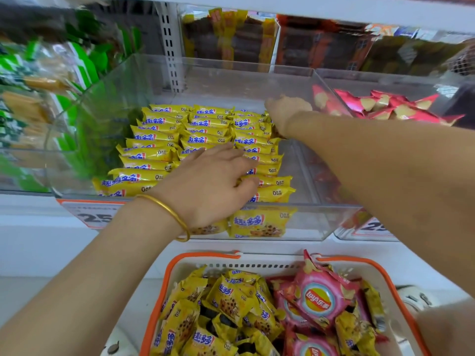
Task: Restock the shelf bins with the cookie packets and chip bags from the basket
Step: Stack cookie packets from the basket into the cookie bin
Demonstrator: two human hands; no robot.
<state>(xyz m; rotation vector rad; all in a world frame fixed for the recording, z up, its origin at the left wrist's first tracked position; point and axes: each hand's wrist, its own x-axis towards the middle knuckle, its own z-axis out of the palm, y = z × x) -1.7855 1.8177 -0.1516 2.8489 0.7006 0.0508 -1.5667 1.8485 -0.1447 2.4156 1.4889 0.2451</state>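
The left grip (213,181) lies released, fingers flat on the cookies (159,136) in the bin (321,210), probably steadying the rows. The right grip (288,111) reaches the back corner, too blurred to tell its state. The basket (167,278) remains full.

Bright, even light, only soft shadows. Upper shelf (257,44) and green packs (84,62) smeared by blur. Reflections on clear bin (321,222). Wide-angle bending at edges.

Yellow cookie packets (164,140) lie in three neat overlapping rows inside a clear shelf bin (231,83), and red chip bags (385,109) are piled in the neighbouring bin (401,82) on its right. Below, an orange-rimmed white basket (167,278) holds loose cookie packets (231,296) at the left and pink chip bags (318,299) at the right.
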